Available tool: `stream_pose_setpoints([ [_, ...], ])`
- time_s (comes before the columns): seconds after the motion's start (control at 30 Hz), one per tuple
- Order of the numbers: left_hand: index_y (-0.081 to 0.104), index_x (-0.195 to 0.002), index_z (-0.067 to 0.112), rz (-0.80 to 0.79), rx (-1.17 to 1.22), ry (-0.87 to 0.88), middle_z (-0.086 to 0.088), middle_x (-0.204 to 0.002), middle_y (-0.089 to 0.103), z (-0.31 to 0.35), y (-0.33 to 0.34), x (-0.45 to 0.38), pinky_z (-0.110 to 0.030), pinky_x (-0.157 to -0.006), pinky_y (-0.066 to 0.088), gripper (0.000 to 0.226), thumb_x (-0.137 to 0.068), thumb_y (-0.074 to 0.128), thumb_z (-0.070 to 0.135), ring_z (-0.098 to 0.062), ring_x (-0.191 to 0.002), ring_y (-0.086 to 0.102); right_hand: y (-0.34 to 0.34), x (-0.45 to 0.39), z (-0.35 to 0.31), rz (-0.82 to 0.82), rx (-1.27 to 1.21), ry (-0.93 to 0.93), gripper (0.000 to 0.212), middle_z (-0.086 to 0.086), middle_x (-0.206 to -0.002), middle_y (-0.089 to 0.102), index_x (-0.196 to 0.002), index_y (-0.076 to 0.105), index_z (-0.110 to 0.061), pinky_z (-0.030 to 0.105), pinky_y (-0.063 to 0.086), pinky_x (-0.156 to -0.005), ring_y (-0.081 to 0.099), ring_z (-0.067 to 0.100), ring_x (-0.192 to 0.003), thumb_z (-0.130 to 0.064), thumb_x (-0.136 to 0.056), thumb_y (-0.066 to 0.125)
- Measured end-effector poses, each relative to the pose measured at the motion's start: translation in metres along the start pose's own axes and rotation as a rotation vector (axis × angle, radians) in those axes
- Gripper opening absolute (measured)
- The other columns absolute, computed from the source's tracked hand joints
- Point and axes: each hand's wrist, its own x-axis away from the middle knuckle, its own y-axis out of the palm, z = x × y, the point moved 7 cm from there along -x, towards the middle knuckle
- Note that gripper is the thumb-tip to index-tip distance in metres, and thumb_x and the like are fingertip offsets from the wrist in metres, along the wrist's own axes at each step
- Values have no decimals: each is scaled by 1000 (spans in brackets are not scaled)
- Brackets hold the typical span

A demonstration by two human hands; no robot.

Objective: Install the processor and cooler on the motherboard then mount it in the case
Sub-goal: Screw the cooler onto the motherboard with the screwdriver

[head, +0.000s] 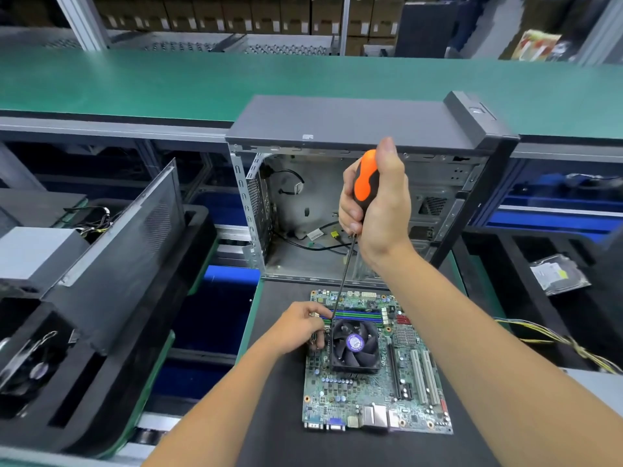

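Nearest, the motherboard (377, 375) is lying flat on the black mat (276, 416), its port edge toward the mat's near edge, with the cooler (354, 345) sitting on its middle, fan up. At the cooler's far left corner the left hand (300, 326) is resting on the board, fingers curled down beside the fan frame, seemingly steadying it. Above, the right hand (374, 203) is gripping the orange-and-black handle of the screwdriver (344, 274), all fingers wrapped round it, the long shaft slanting down to that same corner. Beyond the mat's far edge the case (364, 210) is standing open toward the person, loose cables lying inside. The cooler is probably being fastened. With the shaft tilted, the tip could be slipping off the screw and gouging the board or catching the steadying fingers; uneven tightening could be seating the cooler crooked
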Motion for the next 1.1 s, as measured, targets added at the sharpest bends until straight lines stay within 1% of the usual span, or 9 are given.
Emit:
stream_pose_setpoints([
  [0.17,62,-86,11,24,-68,30,-7,-61,64,9,-3,-4,-21,-56,48,16,-93,50,3,-11,-42,54,-1,-1,0,-3,-4,5,55,1,-40,31,-53,49,-15,19,23,-40,23,15,-34,-55,-90,37],
  [0.3,61,-96,8,17,-151,52,-5,-65,62,13,-1,-3,-18,-58,47,12,-95,49,3,-8,-45,55,-4,-3,-1,8,-20,7,54,-1,-41,32,-53,48,-14,18,23,-40,23,15,-33,-54,-89,38],
  [0.4,59,-102,12,-13,-194,38,-3,-59,60,11,1,-3,-17,-49,42,18,-93,47,3,-6,-42,47,-5,-5,-1,-4,-18,0,54,-3,-42,34,-57,45,-10,20,20,-40,24,15,-34,-53,-89,38],
  [0.5,59,-100,10,-14,-215,25,1,-47,57,8,4,-5,-16,-48,38,14,-96,46,10,-4,-38,44,-6,-6,0,-7,-11,6,54,-3,-42,34,-58,44,-9,19,20,-41,24,15,-34,-53,-89,38],
  [0.6,58,-99,5,0,-116,-54,-2,-47,59,-2,2,-6,-21,-41,37,22,-102,39,15,-10,-31,39,-6,-6,4,-13,-18,14,54,-2,-41,32,-57,44,-9,17,22,-40,23,14,-33,-53,-89,38],
  [0.73,63,-93,4,-33,-16,-114,-8,-61,64,-4,-1,-9,-26,-47,50,12,-95,51,5,-16,-42,55,-7,-7,8,-19,-22,23,54,-1,-40,30,-56,44,-10,16,22,-40,22,14,-33,-52,-89,38],
  [0.8,66,-93,7,-30,-43,-91,-5,-62,66,-1,-5,-10,-25,-47,47,8,-91,59,4,-16,-46,60,-7,-8,9,-23,-18,28,54,0,-39,29,-54,46,-13,16,23,-40,21,14,-33,-53,-89,38],
  [0.93,65,-101,5,-66,-49,-60,-11,-62,66,5,-5,-13,-24,-45,45,14,-88,64,1,-17,-40,59,-8,-10,10,-24,-30,38,55,0,-40,28,-54,46,-13,17,23,-39,21,15,-33,-54,-89,38],
  [1.1,66,-87,6,-92,-248,21,-5,-64,63,15,-3,-21,-23,-47,45,5,-88,63,2,-14,-38,58,-5,-13,12,-44,-51,41,55,-1,-39,28,-52,46,-14,15,23,-40,22,14,-33,-53,-90,38],
])
